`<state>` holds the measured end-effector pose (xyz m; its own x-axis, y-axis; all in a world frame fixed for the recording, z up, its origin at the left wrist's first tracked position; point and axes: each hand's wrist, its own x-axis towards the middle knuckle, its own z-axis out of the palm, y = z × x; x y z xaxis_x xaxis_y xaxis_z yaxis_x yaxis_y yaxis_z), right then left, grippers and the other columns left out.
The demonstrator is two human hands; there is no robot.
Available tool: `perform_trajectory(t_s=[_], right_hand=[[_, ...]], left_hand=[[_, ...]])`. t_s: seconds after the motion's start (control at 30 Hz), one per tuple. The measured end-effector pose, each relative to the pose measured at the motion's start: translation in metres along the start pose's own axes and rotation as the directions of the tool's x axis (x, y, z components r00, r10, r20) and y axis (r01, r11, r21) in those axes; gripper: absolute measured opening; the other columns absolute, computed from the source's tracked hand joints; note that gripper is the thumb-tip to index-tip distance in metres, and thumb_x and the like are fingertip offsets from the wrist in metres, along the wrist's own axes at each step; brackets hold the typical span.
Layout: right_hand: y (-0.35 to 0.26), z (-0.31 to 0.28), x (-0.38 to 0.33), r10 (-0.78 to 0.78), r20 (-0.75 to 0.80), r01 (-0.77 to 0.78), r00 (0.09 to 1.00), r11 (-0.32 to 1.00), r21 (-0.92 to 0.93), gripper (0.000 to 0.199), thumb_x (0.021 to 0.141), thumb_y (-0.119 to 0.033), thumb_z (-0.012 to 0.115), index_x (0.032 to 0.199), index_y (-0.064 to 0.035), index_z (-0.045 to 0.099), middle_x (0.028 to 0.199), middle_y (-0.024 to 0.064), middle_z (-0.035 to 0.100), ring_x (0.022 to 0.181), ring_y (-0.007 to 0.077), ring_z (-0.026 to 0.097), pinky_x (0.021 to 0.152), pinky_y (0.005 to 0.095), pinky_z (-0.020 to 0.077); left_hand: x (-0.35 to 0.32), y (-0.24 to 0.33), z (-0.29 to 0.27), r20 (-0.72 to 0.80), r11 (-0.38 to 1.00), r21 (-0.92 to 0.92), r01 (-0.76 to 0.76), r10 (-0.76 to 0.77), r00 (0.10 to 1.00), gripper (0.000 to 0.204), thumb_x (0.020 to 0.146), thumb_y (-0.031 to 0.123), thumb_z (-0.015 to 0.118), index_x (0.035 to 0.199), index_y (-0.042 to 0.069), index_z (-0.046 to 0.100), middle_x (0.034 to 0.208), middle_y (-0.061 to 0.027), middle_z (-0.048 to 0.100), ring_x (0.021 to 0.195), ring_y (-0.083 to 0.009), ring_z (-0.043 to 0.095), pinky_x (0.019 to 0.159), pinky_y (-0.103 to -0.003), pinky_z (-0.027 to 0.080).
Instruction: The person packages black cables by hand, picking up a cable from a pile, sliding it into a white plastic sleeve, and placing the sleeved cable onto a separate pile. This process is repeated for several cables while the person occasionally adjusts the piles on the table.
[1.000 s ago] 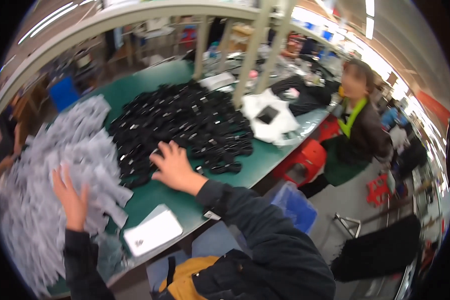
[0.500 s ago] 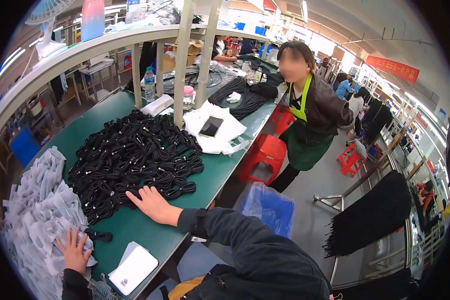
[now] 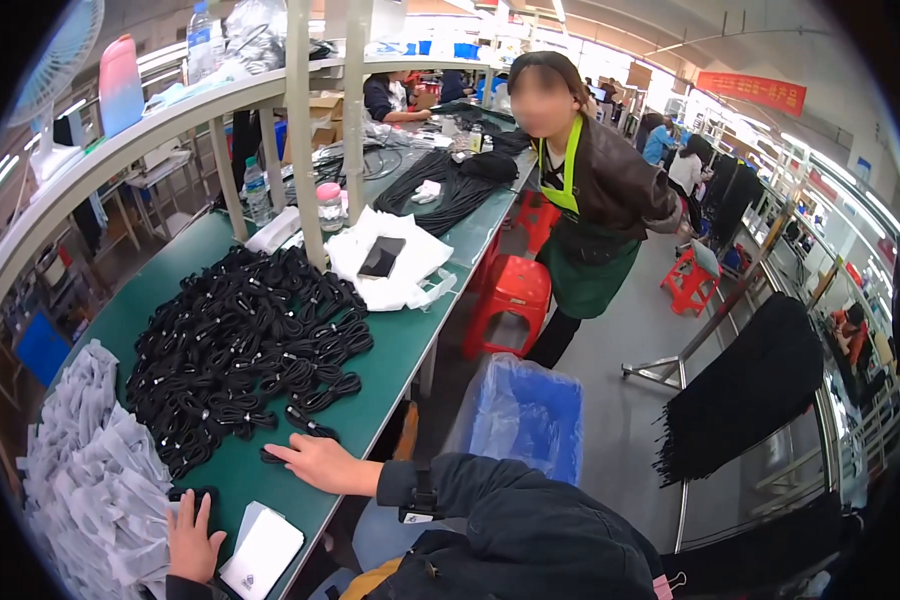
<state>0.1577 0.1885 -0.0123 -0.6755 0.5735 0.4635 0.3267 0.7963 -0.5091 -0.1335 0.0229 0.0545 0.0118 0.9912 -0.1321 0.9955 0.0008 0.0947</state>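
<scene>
My right hand (image 3: 320,466) lies low over the green tabletop, its visible fingers stretched out. A short piece of black cable (image 3: 271,457) shows under its tip; the rest is covered. Just beyond the fingers sits a coiled black cable (image 3: 312,424). My left hand (image 3: 194,540) rests open with fingers spread, beside a small coiled black cable (image 3: 202,494) and the edge of a heap of pale translucent plastic bags (image 3: 95,480). Farther in lies a big pile of coiled black cables (image 3: 240,345). A stack of white printed cards (image 3: 262,552) is between my hands, near the table edge.
Beyond the pile is a white plastic sheet (image 3: 410,265) with a dark flat item (image 3: 382,257). Shelf posts (image 3: 305,130) rise from the table. A blue bin (image 3: 530,415) and red stools (image 3: 510,300) stand right. A person in a green apron (image 3: 595,270) stands there.
My right hand has drawn back from the cable pile toward the near table edge. A coiled cable now lies apart by its fingers. My left hand stays near the bags; the view has shifted.
</scene>
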Motion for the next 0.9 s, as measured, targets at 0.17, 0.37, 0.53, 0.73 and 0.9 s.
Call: perform_trajectory(t_s=[0.17, 0.37, 0.53, 0.73, 0.9], right_hand=[[0.015, 0.002, -0.011, -0.038, -0.148, 0.041, 0.988, 0.999, 0.019, 0.042, 0.079, -0.005, 0.071, 0.119, -0.0013, 0.058, 0.097, 0.0147, 0.053, 0.091, 0.0334, 0.059, 0.079, 0.0413, 0.0519], [0.017, 0.004, -0.013, -0.067, -0.179, 0.078, 0.982, 0.995, 0.056, 0.039, 0.079, -0.005, 0.070, 0.116, -0.0015, 0.058, 0.099, 0.0137, 0.052, 0.096, 0.0322, 0.057, 0.079, 0.0414, 0.0518], [0.015, 0.004, -0.014, -0.052, -0.183, 0.064, 0.982, 0.996, 0.062, 0.039, 0.079, -0.005, 0.070, 0.116, -0.0015, 0.058, 0.099, 0.0139, 0.052, 0.095, 0.0323, 0.057, 0.079, 0.0409, 0.0518], [0.011, 0.001, -0.013, -0.051, -0.175, 0.062, 0.983, 0.997, 0.055, 0.037, 0.081, -0.006, 0.069, 0.116, -0.0013, 0.058, 0.098, 0.0140, 0.052, 0.096, 0.0320, 0.057, 0.079, 0.0403, 0.0518], [0.014, 0.000, -0.015, -0.060, -0.229, 0.070, 0.972, 0.997, 0.033, 0.037, 0.083, -0.007, 0.069, 0.118, -0.0029, 0.059, 0.096, 0.0121, 0.054, 0.088, 0.0300, 0.059, 0.074, 0.0391, 0.0522]], left_hand=[[0.042, -0.016, 0.022, -0.037, 0.982, -0.182, -0.057, 0.052, 0.998, 0.083, 0.085, 0.020, 0.072, 0.154, 0.006, 0.029, 0.160, -0.0240, 0.024, 0.148, -0.0427, 0.023, 0.118, -0.050, 0.026], [0.064, -0.012, 0.020, -0.046, 0.982, -0.181, -0.053, 0.046, 0.998, 0.087, 0.085, 0.020, 0.072, 0.156, 0.004, 0.024, 0.161, -0.0244, 0.019, 0.148, -0.0447, 0.021, 0.118, -0.048, 0.027], [0.049, -0.013, 0.025, -0.064, 0.991, -0.113, 0.077, -0.084, 0.994, 0.087, 0.086, 0.019, 0.072, 0.156, 0.006, 0.023, 0.160, -0.0253, 0.021, 0.146, -0.0471, 0.021, 0.119, -0.048, 0.026], [0.044, -0.025, 0.033, -0.074, 0.989, -0.076, 0.127, -0.133, 0.988, 0.087, 0.086, 0.021, 0.072, 0.156, 0.007, 0.023, 0.161, -0.0247, 0.018, 0.146, -0.0479, 0.020, 0.119, -0.049, 0.026], [0.062, -0.012, 0.029, -0.052, 0.992, -0.100, 0.072, -0.077, 0.996, 0.090, 0.085, 0.018, 0.073, 0.157, 0.007, 0.021, 0.161, -0.0249, 0.021, 0.146, -0.0481, 0.021, 0.119, -0.048, 0.026]])
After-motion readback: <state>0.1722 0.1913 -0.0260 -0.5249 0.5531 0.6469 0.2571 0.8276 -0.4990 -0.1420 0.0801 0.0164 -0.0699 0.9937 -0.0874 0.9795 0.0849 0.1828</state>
